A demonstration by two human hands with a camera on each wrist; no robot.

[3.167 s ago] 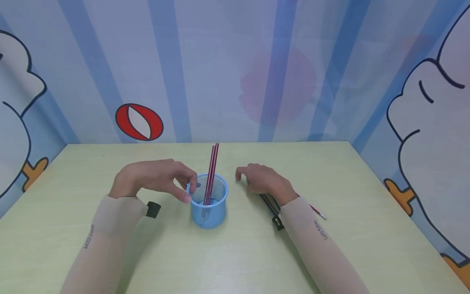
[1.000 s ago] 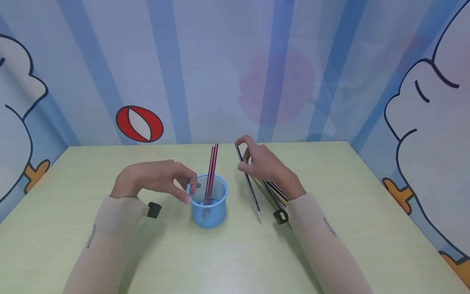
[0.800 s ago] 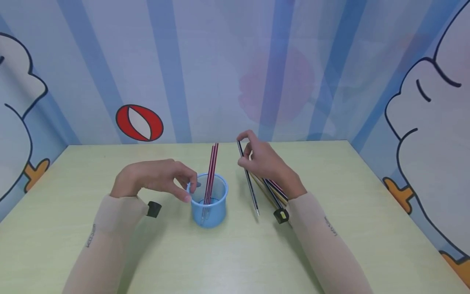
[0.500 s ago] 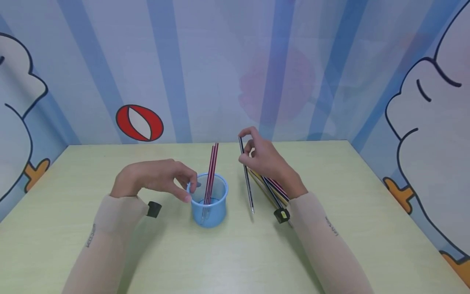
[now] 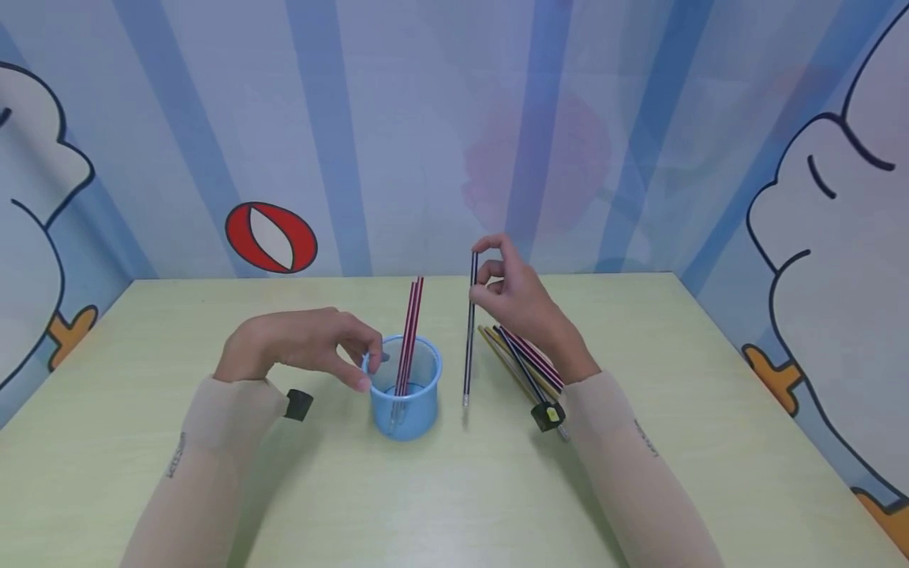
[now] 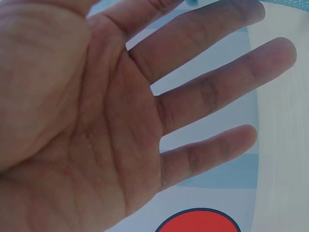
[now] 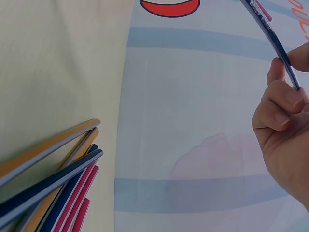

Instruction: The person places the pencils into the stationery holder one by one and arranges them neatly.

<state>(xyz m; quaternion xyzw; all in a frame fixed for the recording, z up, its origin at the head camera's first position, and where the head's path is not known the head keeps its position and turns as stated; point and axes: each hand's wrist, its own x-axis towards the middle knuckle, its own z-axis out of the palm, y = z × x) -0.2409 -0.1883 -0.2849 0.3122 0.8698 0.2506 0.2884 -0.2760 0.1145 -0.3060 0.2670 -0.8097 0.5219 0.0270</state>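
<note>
Pinching a dark blue pencil in the upper part: that's the right hand, thumb on one side, index finger bent over by the top end. Pencil hangs close to upright, pale end down, between the cup and the loose pencils. Can't tell if the low end touches down.

Left hand grips the near-left rim of the blue cup, thumb outside, index finger curled over the edge. Its other fingers stretch out straight and spread, per the left wrist view. Cup stands upright on the pale surface.

Red pencils stand in the cup as a tight bundle, slightly tilted, tops well above the rim.

Loose pencils lie fanned out under the right wrist: yellow, dark blue and red ones, some crossing over others. Lower ends partly hidden by the wrist and its black box. Can't get an exact count.

Sleeves on both arms are pale beige. Behind it all, blue striped backdrop with a red-and-white oval printed low on it.
</note>
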